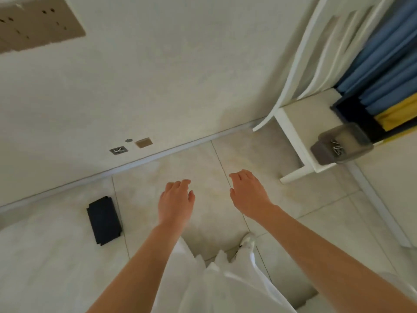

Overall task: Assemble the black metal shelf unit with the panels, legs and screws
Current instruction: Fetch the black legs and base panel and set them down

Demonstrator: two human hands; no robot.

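A stack of black metal panels (104, 220) lies flat on the pale tiled floor at the left, close to the wall. A clear plastic box (341, 143) with small metal screws inside sits on the seat of a white chair (293, 129) at the right. My left hand (176, 201) and my right hand (248, 193) hover side by side over the floor in the middle, palms down, fingers relaxed, holding nothing. Both are well apart from the panels and the box.
A white wall with sockets (118, 150) runs along the back above a skirting. Blue and yellow fabric (388, 71) hangs over a dark frame behind the chair. My white clothing and a shoe (247, 241) show below my arms.
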